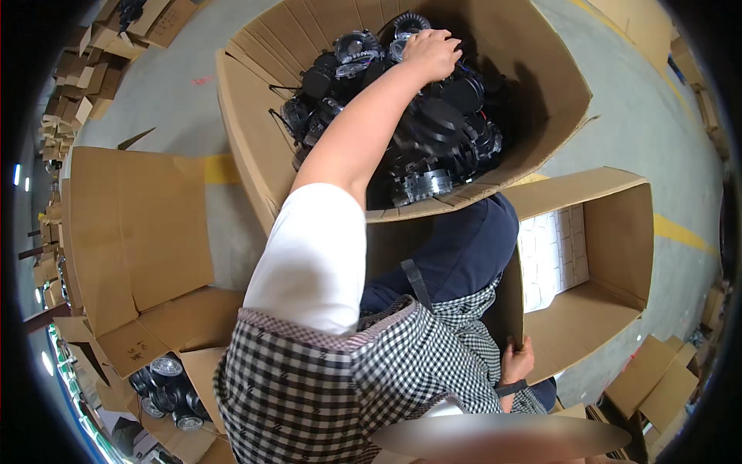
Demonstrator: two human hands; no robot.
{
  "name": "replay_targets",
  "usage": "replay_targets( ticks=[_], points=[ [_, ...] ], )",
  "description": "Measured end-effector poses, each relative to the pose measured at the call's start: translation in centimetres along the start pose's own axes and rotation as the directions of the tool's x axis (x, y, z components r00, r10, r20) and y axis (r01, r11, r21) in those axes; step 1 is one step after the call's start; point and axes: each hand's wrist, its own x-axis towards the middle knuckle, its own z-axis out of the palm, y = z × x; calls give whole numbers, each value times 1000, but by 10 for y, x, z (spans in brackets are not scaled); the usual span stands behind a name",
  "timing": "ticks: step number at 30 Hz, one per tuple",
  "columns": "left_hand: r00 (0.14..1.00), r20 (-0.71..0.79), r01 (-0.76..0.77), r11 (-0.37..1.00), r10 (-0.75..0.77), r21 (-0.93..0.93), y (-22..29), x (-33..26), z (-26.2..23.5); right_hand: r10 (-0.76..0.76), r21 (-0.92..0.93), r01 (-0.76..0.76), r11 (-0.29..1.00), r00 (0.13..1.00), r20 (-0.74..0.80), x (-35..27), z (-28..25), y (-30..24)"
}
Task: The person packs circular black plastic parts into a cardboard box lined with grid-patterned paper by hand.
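Observation:
My left hand (433,54) reaches deep into a large cardboard box (259,131) in front of me. Its fingers look apart and slightly bent, lying over a heap of black round lamp-like parts (464,93). Some of these have clear ribbed plastic rims, and thin black cables stick out at the left. One black round part (429,124) below the hand is blurred. What lies under the fingers is hidden. At lower right, my right hand (516,362) is closed around the edge of a smaller cardboard box (618,240), which lies open with white sheeting (553,255) inside.
On the left stands an open cardboard box (139,232) with wide flaps. Below it, another box holds similar black round parts with clear lenses (166,394). Stacked cartons (85,93) line the far left. Yellow lines (684,233) cross the grey floor.

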Motion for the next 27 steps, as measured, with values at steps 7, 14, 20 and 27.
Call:
replay_targets(
  ticks=[7,14,20,27],
  points=[
    [689,719,120,993,-94,14,-1,0,-36,17,3,-17,1000,1000,-10,-3,7,10],
    [827,414,527,781,-380,-334,-50,-24,-131,12,-41,-12,999,1000,-2,-2,3,10],
    [769,220,527,401,-600,-749,-49,-26,-206,4,-139,-3,990,1000,7,3,6,15],
    [757,639,440,830,-137,-344,-47,-76,-125,17,-162,-20,987,1000,-21,6,1,9]
  ],
)
